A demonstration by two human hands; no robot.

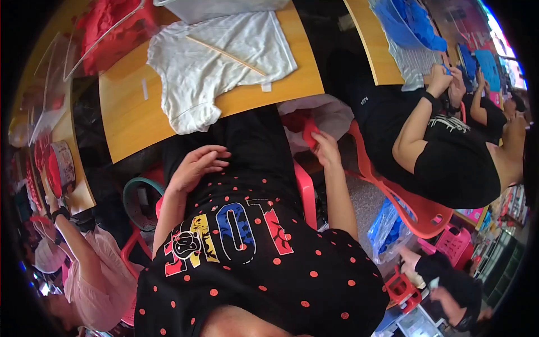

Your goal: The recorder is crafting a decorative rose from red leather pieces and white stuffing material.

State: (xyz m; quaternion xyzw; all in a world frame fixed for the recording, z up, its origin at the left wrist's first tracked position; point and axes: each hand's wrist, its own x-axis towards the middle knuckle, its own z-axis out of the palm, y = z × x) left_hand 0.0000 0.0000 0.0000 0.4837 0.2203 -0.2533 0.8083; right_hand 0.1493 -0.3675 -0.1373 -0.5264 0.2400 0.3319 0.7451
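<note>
My left hand (pixel 200 166) hovers over or rests on my lap, its fingers loosely curved and apart with nothing in them. At my right side, my right hand (pixel 325 145) grips a red piece (pixel 311 132), perhaps cloth, at the mouth of a whitish bag (pixel 334 117) with more red inside. In front of me on the wooden table (pixel 123 129) lies a crumpled white cloth (pixel 196 73), shaped like a garment, with a thin wooden stick (pixel 224 54) across it.
A red pile (pixel 112 33) and clear bin (pixel 216 8) stand at the table's back. A co-worker (pixel 449 163) at right works by a blue tub (pixel 404 28); another (pixel 92 275) sits at left. A blue-filled bag (pixel 384 230) lies beside my pink chair (pixel 306 196).
</note>
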